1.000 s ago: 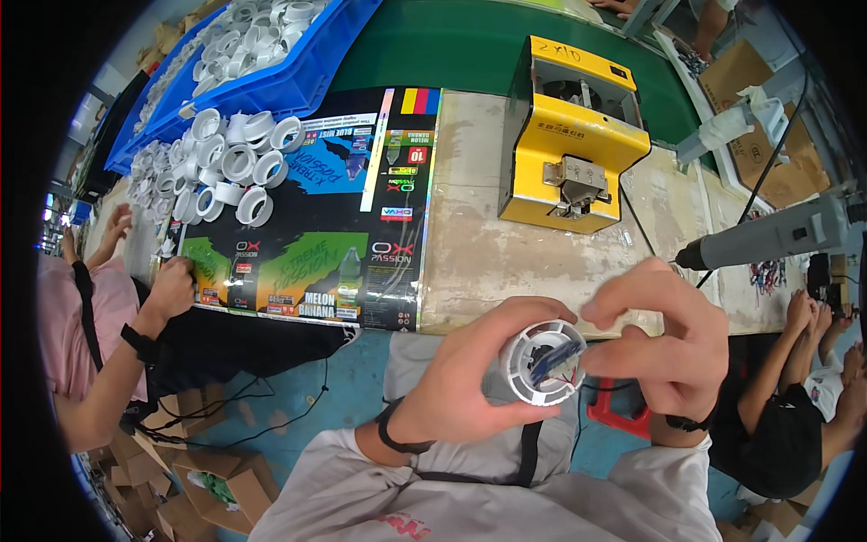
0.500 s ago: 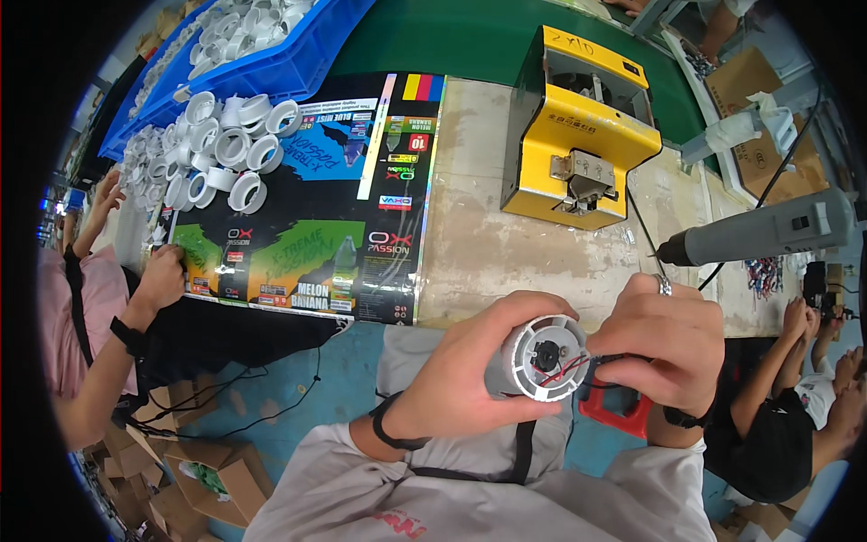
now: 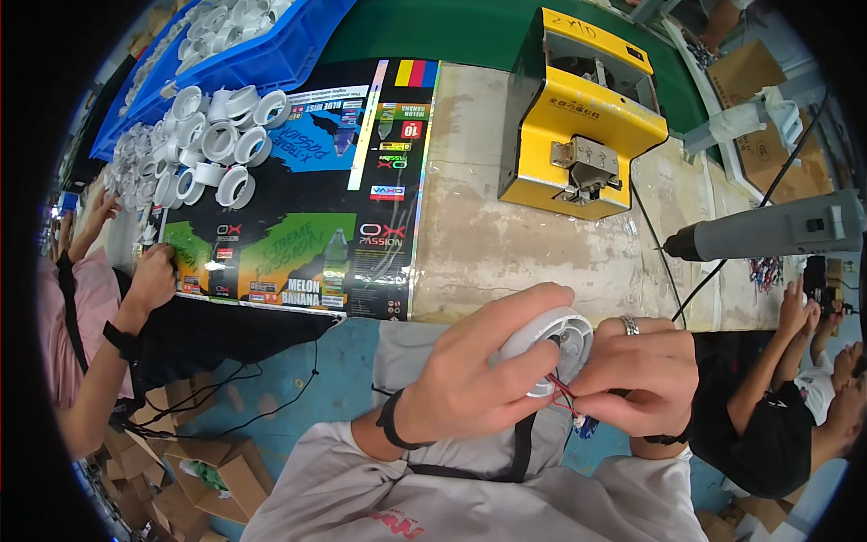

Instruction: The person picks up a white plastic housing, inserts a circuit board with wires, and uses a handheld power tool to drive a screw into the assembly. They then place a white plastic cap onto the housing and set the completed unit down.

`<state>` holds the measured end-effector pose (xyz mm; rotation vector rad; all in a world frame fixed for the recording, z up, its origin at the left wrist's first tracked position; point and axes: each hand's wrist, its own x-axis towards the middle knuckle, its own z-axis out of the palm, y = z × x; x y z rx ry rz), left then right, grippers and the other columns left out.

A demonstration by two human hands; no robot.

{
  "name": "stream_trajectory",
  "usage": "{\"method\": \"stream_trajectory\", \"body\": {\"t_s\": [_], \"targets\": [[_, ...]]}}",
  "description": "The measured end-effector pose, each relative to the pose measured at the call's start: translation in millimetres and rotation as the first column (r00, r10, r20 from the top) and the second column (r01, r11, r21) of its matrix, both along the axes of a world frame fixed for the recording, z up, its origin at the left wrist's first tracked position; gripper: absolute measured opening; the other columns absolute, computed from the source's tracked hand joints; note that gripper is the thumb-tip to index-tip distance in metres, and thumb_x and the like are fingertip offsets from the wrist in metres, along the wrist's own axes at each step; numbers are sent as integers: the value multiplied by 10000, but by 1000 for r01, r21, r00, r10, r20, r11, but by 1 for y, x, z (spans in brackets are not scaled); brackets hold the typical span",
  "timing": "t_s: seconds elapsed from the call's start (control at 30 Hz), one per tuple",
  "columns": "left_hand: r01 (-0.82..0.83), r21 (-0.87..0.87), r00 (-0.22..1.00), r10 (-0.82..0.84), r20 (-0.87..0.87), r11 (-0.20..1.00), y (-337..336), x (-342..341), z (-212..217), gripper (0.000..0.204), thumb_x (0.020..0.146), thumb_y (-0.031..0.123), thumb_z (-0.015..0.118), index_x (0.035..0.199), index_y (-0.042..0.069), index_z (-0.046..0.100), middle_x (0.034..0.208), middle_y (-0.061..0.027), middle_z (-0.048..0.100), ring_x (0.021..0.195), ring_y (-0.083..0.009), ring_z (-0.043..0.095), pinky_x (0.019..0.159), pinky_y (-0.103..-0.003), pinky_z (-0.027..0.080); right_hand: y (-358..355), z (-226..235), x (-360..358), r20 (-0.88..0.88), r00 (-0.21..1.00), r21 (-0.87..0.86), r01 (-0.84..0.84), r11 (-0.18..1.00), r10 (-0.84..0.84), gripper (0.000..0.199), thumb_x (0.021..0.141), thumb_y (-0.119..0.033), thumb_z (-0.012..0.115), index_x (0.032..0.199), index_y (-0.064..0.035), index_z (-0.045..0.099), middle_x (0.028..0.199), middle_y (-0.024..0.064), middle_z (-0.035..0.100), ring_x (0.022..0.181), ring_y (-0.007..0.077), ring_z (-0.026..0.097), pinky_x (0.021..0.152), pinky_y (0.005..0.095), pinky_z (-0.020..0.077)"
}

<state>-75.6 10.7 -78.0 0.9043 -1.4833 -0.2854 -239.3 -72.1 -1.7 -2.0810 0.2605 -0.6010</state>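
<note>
My left hand (image 3: 483,370) is wrapped round a white round plastic housing (image 3: 526,341), its open end turned to the right, with a finger reaching across the opening. Thin red and black wires (image 3: 562,388) come out of this end. My right hand (image 3: 637,375), a ring on one finger, pinches the wires close to the rim. Below its fingertips hangs a small blue-and-white piece (image 3: 585,425), too small to make out. Much of the housing's inside is hidden by my fingers.
On the bench stand a yellow machine (image 3: 578,126) and, to its right, a grey electric screwdriver (image 3: 768,230). White plastic rings (image 3: 219,142) lie heaped on a printed sheet (image 3: 379,271) beside a blue crate (image 3: 280,63). Other people work at both sides.
The housing has turned, and a left-hand finger now crosses its opening. My right hand has shifted left and slightly down; the small blue-and-white piece has come into view below it.
</note>
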Motion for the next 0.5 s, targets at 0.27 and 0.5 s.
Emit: {"method": "stream_trajectory", "body": {"t_s": [0.27, 0.5], "targets": [[-57, 61, 996, 61, -58, 996, 5, -5, 5, 481, 654, -54, 656, 1129, -71, 586, 1019, -213, 645, 784, -314, 655, 691, -339, 536, 11, 3, 7, -86, 951, -45, 293, 955, -296, 366, 640, 3, 776, 979, -13, 640, 874, 96, 590, 641, 164, 579, 543, 268, 469], [85, 174, 985, -56, -165, 981, 9, 1, 23, 546, 611, -66, 630, 1152, -87, 567, 1006, -213, 653, 752, -300, 652, 675, -320, 532, 10, 7, 6, -46, 960, -93, 272, 958, -277, 354, 631, 10, 777, 958, -11, 643, 904, 109, 593, 654, 173, 605, 562, 268, 498]]}}
